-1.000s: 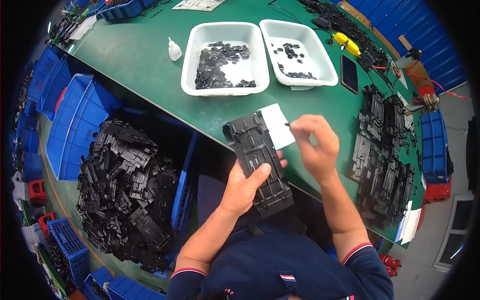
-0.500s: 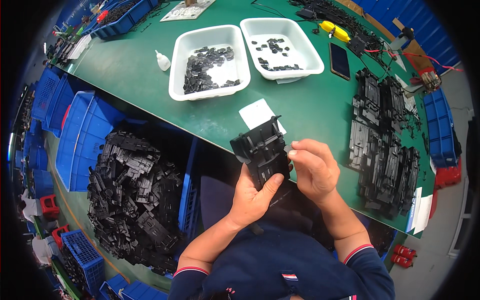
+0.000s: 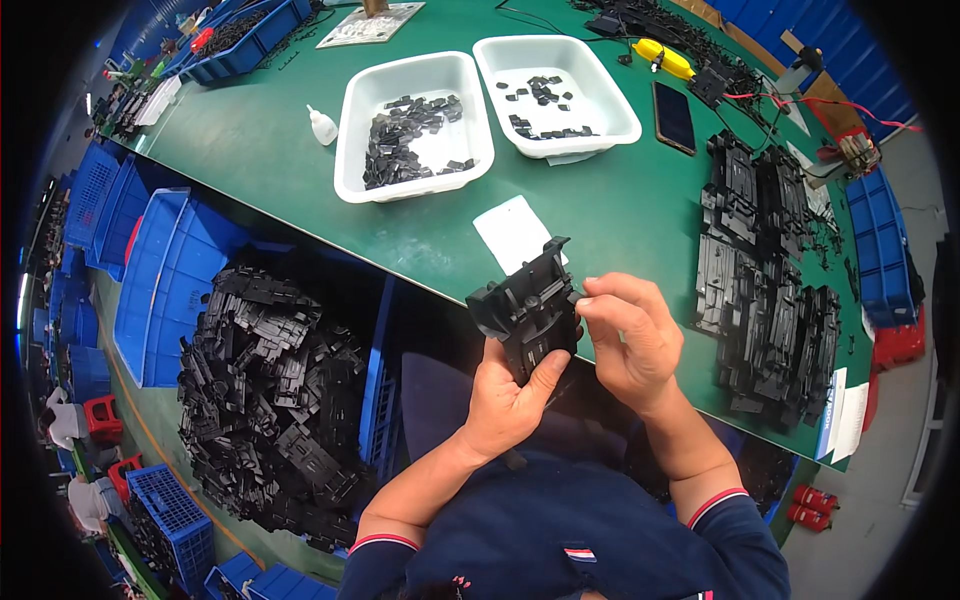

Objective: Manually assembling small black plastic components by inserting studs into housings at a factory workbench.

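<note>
A black moulded plastic part (image 3: 535, 310), ribbed and with a raised post at its far end, is gripped in my left hand (image 3: 508, 400) over the table's near edge. My left thumb presses along its lower side. Close to the part's right edge, my right hand (image 3: 635, 340) pinches a small dark piece (image 3: 577, 298) between thumb and forefinger. Whether that piece touches the part I cannot tell. Just beyond lies a white sheet (image 3: 515, 235) on the green table. Two white trays (image 3: 415, 190) hold small black pieces (image 3: 395, 150) farther back.
To my left a deep blue bin (image 3: 150, 300) holds heaped black plastic parts (image 3: 280, 400). Stacked black parts (image 3: 765, 290) cover the table's right side. A phone (image 3: 674, 118), a yellow tool (image 3: 663, 59), cables and a small white bottle (image 3: 322, 127) also lie on the table.
My left hand has tilted the black part slightly. My right fingers stay at its right edge, still pinching the small piece. The view has shifted a little.
</note>
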The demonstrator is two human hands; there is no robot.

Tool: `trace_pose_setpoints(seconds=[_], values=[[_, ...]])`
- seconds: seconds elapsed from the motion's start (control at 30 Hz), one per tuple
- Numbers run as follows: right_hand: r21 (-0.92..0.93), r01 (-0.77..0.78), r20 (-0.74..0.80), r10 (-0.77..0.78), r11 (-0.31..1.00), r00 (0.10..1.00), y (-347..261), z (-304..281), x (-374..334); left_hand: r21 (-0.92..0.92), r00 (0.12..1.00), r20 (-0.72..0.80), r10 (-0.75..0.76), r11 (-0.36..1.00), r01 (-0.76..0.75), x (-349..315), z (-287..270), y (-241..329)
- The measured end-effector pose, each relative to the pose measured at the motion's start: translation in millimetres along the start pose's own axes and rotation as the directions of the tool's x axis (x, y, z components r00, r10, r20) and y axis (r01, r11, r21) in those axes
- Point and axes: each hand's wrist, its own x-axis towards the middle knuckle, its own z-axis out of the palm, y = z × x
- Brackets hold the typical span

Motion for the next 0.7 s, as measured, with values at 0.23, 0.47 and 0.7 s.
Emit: trace_pose_setpoints(seconds=[0.23, 0.47, 0.7], values=[[0.0, 0.003, 0.005, -0.003, 1.0, 1.0, -1.2, 1.0, -0.3, 0.007, 1.0, -0.016, 0.005, 1.0, -0.005, -2.2, -0.4, -2.2], [-0.026, 0.012, 0.017, -0.012, 1.0, 1.0, -2.5, 1.1, 0.8, 0.072, 0.999, -0.021, 0.038, 0.997, -0.036, -4.9, -1.3, -5.0], [-0.074, 0.022, 0.005, -0.021, 0.997, 1.0, -3.9, 4.5, 1.4, 0.212, 0.999, 0.032, 0.039, 0.976, -0.045, -5.8, -6.9, -7.5]])
